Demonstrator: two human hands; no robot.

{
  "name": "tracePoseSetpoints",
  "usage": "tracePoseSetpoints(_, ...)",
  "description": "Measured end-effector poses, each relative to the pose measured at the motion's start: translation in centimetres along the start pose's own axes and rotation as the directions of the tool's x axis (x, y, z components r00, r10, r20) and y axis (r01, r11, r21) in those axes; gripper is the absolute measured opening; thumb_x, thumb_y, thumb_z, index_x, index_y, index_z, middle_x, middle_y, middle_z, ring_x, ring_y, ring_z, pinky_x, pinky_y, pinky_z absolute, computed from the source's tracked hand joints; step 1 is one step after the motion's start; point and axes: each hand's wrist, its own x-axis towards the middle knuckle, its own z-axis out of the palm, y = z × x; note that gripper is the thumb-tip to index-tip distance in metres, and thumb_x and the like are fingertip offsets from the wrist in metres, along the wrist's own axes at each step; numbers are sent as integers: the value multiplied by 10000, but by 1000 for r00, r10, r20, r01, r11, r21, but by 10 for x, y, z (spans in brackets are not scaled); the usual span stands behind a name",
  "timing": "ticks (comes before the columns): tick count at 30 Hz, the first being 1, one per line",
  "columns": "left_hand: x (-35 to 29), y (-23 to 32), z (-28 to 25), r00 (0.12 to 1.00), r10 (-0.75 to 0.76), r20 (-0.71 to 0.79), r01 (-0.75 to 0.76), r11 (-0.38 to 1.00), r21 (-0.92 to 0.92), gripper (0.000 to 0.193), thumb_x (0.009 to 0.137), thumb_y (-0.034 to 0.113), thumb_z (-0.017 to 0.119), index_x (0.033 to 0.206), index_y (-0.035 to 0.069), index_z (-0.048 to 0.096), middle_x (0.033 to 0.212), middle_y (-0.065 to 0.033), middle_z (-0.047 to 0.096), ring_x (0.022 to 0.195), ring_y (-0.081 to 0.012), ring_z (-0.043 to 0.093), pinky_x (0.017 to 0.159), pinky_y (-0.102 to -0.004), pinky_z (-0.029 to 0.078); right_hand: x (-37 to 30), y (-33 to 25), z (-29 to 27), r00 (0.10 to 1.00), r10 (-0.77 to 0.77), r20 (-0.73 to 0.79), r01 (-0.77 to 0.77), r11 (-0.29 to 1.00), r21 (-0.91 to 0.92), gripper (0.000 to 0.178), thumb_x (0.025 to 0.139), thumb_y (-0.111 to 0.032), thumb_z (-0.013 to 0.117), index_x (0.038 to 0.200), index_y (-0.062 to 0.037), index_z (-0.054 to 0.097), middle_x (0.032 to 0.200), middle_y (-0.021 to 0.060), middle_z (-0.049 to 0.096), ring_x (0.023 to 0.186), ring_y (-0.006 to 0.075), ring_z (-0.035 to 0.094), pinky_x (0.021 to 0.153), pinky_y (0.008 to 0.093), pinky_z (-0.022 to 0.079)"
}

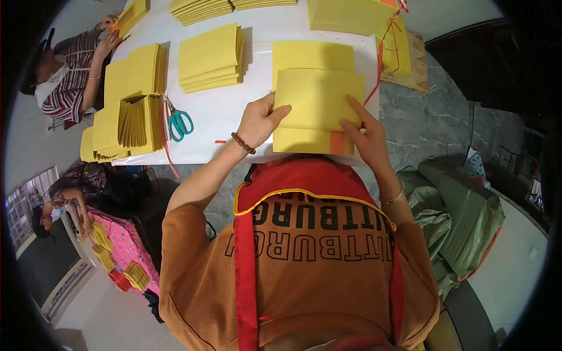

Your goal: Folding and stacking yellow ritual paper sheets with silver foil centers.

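The left grip [263, 119] pinches the left edge of a yellow paper piece [319, 96] and the right grip [369, 133] its right edge, over other yellow pieces [313, 54] near the tabletop's [216, 120] front edge. From the left come yellow stacks [132, 70], teal-handled scissors [173, 115], a yellow pile [206, 59] and, rightmost, a red strap [380, 64].

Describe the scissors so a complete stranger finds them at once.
Start at the white table and find the camera wearer's left hand. Left of it, just beside the yellow stacks along the table's left side, lie the scissors. Teal-handled, they stand out from those stacks and the thin red ribbon nearby.
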Motion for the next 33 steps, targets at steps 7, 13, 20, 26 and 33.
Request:
tracePoseSetpoints(7, 5, -1, 3, 998, -58, 35, 65, 975, -214, 242, 841, 112, 591, 1046, -14, 566, 743, -49, 638, 656, -65, 554, 598, -237, 441, 4, 1, 5, 973, 228, -36, -211, 940, 269, 387, 855, -95, 587, 1226, -5, 523, 1099, 84, 603, 921, 79, 536, 813, 210, 430)
tracePoseSetpoints(13, 3, 16, 1, 991, -124, 50, 133, 956, -260, 412, 842, 55, 583, 1209, -10, 406, 771, -38, 637, 679, -56, 556, 613, -223, 444, 8, -2, 7, 967, 252, -44, -233, 937, 262, 380, 849, -83, 587, 1213, 8, 529, 1093, 100, 605, 934, 95, 544, 819, 217, 433)
tracePoseSetpoints(20, -4, 58, -2, 924, 347, -160, -209, 809, 549, 512, 784, 135, 640, 1242, 54, 427, 959, -94, 592, 867, -216, 558, 699, -330, 418, 12, -6, 7, 964, 255, -68, -237, 950, 205, 380, 845, -88, 587, 1207, 15, 531, 1051, 112, 627, 905, 99, 564, 792, 221, 451)
tracePoseSetpoints(26, -7, 60, 28, 719, 527, 453, -674, 367, 641, 581, 770, 344, 635, 1270, 111, 449, 1336, -115, 402, 1300, -292, 295, 1063, -460, 219, 13, 3, 9, 970, 222, -96, -202, 962, 183, 372, 839, -87, 590, 1194, 14, 542, 1043, 118, 635, 890, 100, 573, 773, 225, 459)
tracePoseSetpoints(33, -3, 24, 32, 748, 453, 485, -648, 340, 681, 735, 752, 443, 645, 1336, 96, 363, 1413, -151, 302, 1316, -297, 272, 1058, -472, 208, 7, -20, 4, 945, 304, -117, -312, 949, -52, 399, 839, -164, 583, 1218, -49, 534, 1202, 159, 549, 1013, 198, 574, 827, 339, 434)
